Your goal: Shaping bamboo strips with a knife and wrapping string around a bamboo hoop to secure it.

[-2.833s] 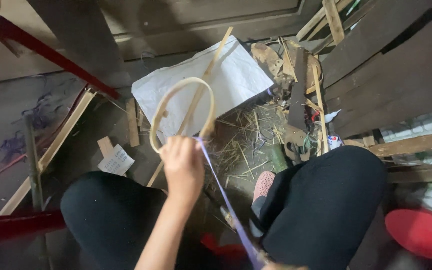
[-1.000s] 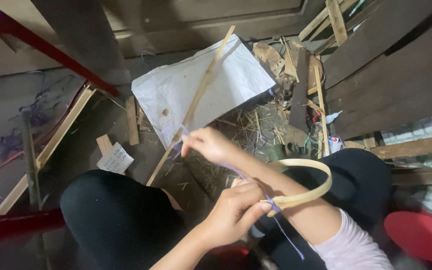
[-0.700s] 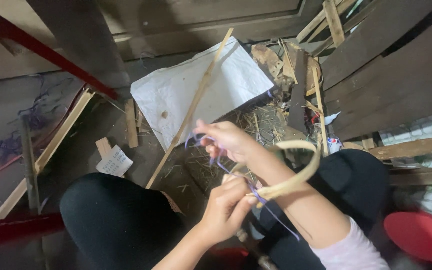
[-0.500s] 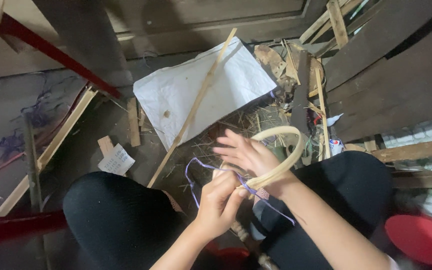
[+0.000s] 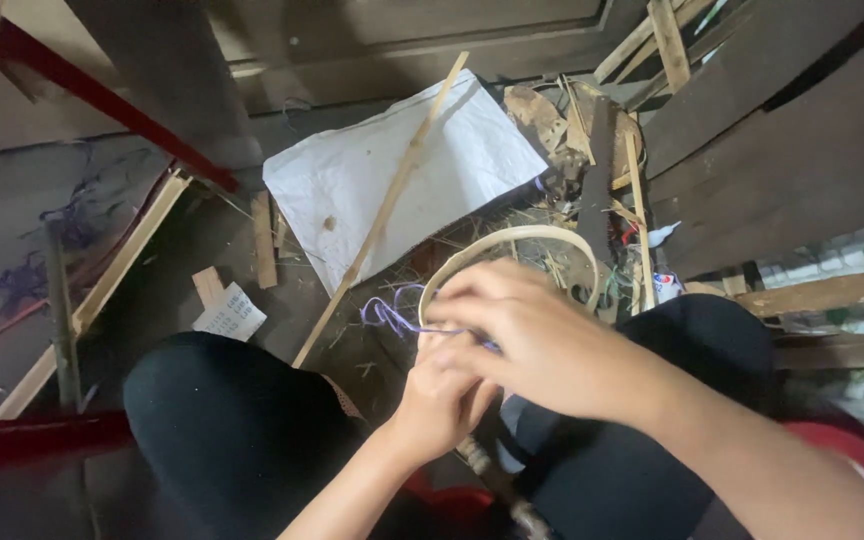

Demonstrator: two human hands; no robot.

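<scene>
Bamboo hoop [image 5: 542, 236] above hands; white sack [image 5: 372, 190], wood scraps [image 5: 264, 238] beyond.

Littered floor [image 5: 202, 240] under white sack [image 5: 392, 180]

hoop [image 5: 512, 240]: pale tan | string [image 5: 392, 315]: purple | sack [image 5: 402, 180]: white | trousers [image 5: 242, 430]: black

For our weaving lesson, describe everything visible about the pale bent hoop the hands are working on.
The hoop is a thin, flat, pale tan strip, seemingly bamboo or cane, bent into a loop. Its upper arc shows above the hands; its lower part is hidden behind them. The right hand covers its near side and the left hand grips below. A purple cord trails from its left edge. It is held above the littered ground, between the knees.
</scene>
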